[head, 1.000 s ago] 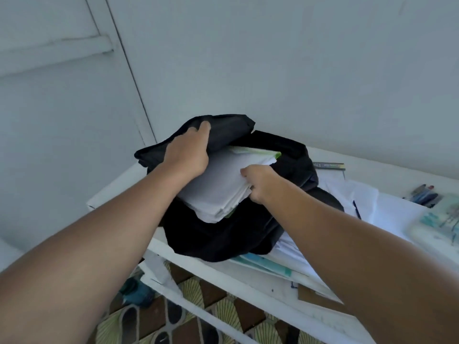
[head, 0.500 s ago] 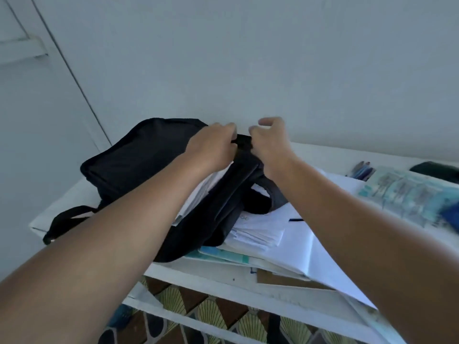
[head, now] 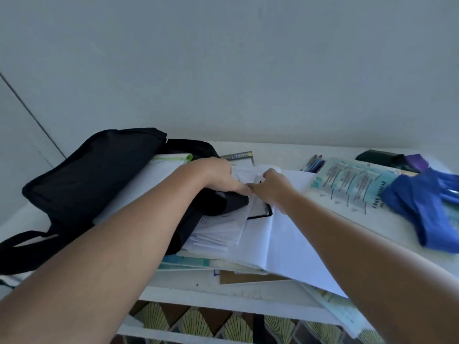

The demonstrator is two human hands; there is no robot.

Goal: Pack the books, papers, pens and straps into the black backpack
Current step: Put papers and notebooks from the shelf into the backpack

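A: Where was the soft black fabric backpack point(head: 87, 175) at that point?

B: Lying on its side at the left end of the white table point(head: 280, 150), mouth toward the middle, w/ a thick sheaf of white papers point(head: 149, 180) already poking out of it.

A: And the hands?

B: Both met at a crumpled bundle of folded white sheets point(head: 223, 229) just beside the bag's opening. Left hand point(head: 221, 176) had fingers curled over the top of the bundle; right hand point(head: 270, 187) pinched its near edge. (Motion blur there, so I couldn't tell how firm either grip was.)

A: How to do it well?

B: IMO square the sheets first, lift as one block, slide in flat alongside the papers inside. Thin paper creases and fans out if pulled by one corner.

A: Anything else left out?

B: A bunch of slim pens point(head: 314, 163) near the wall, a glossy pale-teal printed booklet point(head: 352, 184), limp blue woven straps point(head: 422, 207) at the right, flat books stacked under the loose white sheets. Straps are floppy, so they should tuck in last.
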